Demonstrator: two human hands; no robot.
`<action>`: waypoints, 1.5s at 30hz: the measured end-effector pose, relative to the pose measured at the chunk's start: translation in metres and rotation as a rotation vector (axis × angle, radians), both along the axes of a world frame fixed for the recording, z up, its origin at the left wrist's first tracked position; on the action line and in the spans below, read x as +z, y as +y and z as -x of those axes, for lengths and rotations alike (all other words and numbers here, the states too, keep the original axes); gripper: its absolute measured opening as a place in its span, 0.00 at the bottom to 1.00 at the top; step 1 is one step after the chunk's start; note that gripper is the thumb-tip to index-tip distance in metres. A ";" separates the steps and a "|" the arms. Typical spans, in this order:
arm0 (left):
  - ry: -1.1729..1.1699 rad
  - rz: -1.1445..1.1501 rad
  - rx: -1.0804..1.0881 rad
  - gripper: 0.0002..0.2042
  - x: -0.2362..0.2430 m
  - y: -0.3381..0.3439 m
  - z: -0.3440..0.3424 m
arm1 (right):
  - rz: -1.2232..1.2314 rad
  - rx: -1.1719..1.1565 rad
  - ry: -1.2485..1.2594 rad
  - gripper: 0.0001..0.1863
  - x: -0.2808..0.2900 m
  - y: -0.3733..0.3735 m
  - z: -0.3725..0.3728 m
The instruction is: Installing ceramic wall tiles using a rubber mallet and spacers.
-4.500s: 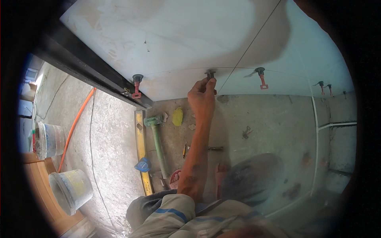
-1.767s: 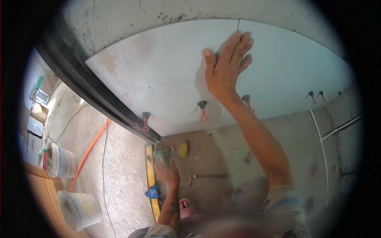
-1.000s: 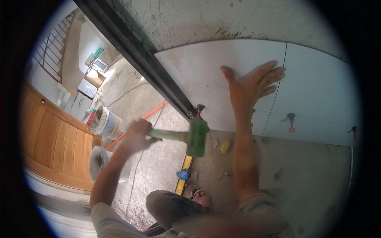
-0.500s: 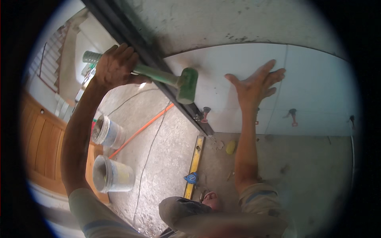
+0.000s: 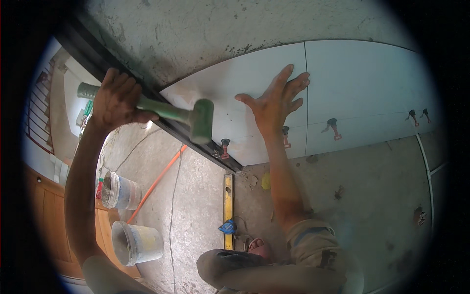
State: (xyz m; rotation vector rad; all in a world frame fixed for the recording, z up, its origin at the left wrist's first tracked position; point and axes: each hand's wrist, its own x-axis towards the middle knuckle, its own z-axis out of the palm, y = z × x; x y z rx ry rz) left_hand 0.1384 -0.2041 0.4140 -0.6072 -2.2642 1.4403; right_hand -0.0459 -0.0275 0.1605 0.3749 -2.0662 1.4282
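"Mallet (image 5: pixel 169 111), green, raised left of centre. Grip?"

"Left hand (image 5: pixel 120 103), fingers wrapped tight round the handle, butt end jutting out to the left. Head on the right, seen across the dark metal frame (image 5: pixel 90 45) and the near part of a white tile (image 5: pixel 242 121). Contact with either: cannot tell."

"Right hand (image 5: pixel 275 105)?"

"Holds nothing. Fingers spread wide over that same tile, longest ones near the dark joint with the right-hand tile (image 5: pixel 360 81). Palm pressure cannot be judged."

"Around that?"

"Row of clips along the lower seam, black caps, red stems; one (image 5: pixel 225 148) beside the frame, another (image 5: pixel 334 128) right of the joint."

"Floor?"

"Yellow level (image 5: pixel 228 196) near the frame's foot, blue tape measure (image 5: pixel 227 227) lying over it. Orange hose (image 5: pixel 157 182) farther left, then two pale buckets (image 5: pixel 139 243)."

"Any lettering?"

"Tape measure: pale marking on its face, too small to read. Buckets: blue and yellow printed patches, wording unclear from here."
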 end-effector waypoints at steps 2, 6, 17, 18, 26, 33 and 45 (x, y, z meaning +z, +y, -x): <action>-0.080 -0.090 -0.083 0.32 -0.005 0.004 -0.002 | 0.005 0.030 -0.003 0.72 0.000 0.001 -0.001; 0.007 -0.050 -0.034 0.30 -0.006 0.010 0.009 | 0.025 0.032 0.004 0.73 0.002 0.001 -0.003; -0.108 -0.123 -0.068 0.29 -0.012 0.021 0.034 | 0.031 -0.006 0.072 0.65 -0.005 0.000 0.001; -0.131 -0.122 -0.062 0.29 -0.013 0.022 0.036 | 0.019 0.019 0.027 0.65 -0.007 0.000 0.003; -0.004 -0.091 -0.052 0.29 -0.017 0.021 0.042 | -0.285 -0.096 0.386 0.45 -0.024 0.071 0.063; -0.008 -0.072 -0.055 0.31 -0.021 0.017 0.044 | -0.474 0.094 0.432 0.43 -0.042 0.131 0.082; -0.036 -0.051 -0.130 0.32 -0.015 0.047 0.059 | -0.576 0.074 0.429 0.47 -0.031 0.145 0.083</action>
